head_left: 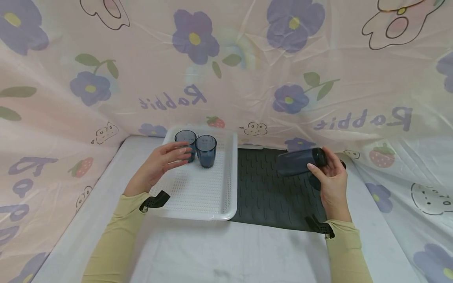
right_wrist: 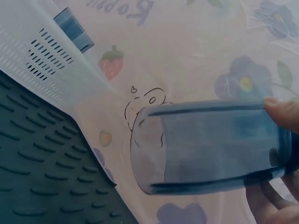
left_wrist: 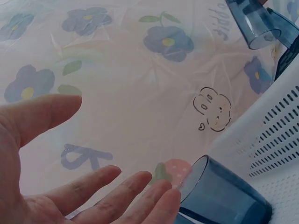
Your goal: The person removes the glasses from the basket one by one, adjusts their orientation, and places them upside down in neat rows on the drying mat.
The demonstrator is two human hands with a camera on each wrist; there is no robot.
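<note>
Glasses (head_left: 207, 152): two, upright in the basket (head_left: 198, 196)
Left hand (head_left: 159, 165): fingers extended, empty, over basket's left side
Right hand (head_left: 332, 181): grips sideways glass (head_left: 296, 162) above mat (head_left: 274, 204), right of basket

the held tumbler (head_left: 297, 162) looks smooth and glossy, the tray (head_left: 198, 194) shiny plastic, the mat (head_left: 272, 204) matt and ridged.

- White perforated rectangular plastic basket (head_left: 191, 196): left of dark ridged rectangular mat (head_left: 272, 200).
- Two blue translucent tapered tumblers (head_left: 206, 153): upright in basket, rear, side by side.
- Third such tumbler (head_left: 295, 163): sideways above mat, in right hand (head_left: 332, 184).
- Left hand (head_left: 157, 167): beside left tumbler (head_left: 185, 136).
</note>
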